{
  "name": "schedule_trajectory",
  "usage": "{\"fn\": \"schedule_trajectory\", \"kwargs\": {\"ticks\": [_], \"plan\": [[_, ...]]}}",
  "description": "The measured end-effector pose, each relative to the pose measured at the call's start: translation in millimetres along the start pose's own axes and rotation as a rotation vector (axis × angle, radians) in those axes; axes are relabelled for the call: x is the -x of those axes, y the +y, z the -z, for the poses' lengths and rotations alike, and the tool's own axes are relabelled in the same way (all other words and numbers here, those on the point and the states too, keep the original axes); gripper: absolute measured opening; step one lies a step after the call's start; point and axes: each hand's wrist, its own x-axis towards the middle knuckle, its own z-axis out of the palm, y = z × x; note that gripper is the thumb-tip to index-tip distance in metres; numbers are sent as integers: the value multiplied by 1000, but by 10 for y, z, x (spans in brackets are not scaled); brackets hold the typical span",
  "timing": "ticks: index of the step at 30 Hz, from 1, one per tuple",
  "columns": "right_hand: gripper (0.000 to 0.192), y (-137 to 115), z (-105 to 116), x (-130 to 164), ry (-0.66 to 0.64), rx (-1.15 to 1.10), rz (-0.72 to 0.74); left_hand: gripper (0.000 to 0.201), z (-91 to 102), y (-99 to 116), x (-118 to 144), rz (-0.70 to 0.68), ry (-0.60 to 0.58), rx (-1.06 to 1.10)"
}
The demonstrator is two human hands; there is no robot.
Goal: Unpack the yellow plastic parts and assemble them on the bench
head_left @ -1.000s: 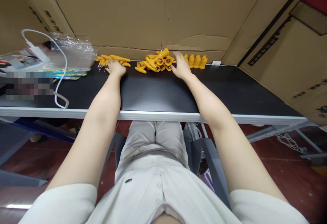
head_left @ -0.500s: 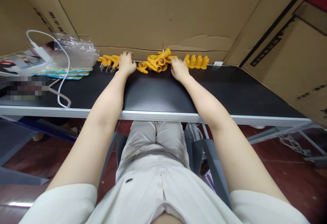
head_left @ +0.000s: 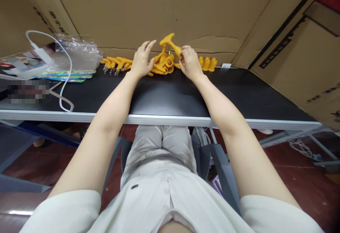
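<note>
1. Yellow plastic piece (head_left: 170, 42): we lift it above the heap of yellow pieces (head_left: 163, 64) at the table's (head_left: 239, 94) far edge, pinched in our right hand (head_left: 190, 62).
2. Our left hand (head_left: 142, 61) hovers spread-fingered beside it, grasping nothing.

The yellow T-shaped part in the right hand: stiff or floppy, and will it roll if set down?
The yellow part keeps its shape lifted by one end in the right hand, so probably stiff, light plastic. Its crossbar should stop rolling; it may tip onto the pile.
</note>
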Motion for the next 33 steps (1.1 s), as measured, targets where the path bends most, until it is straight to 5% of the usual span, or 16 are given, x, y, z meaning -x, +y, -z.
{"fn": "schedule_trajectory", "kwargs": {"ticks": [7, 14, 27, 33], "plan": [[45, 22, -98, -101, 67, -129, 257, 61, -110, -100, -61, -66, 14, -24], [47, -196, -7, -38, -55, 1, 176, 40, -179, -318, -85, -19, -3, -70], [38, -398, 9, 7, -199, 119, 17, 33, -121, 74, -17, -26, -46, -133], [48, -493, 133, -24, -87, 119, 19, 18, -140, 155, -61, 139, -159, 53]]}}
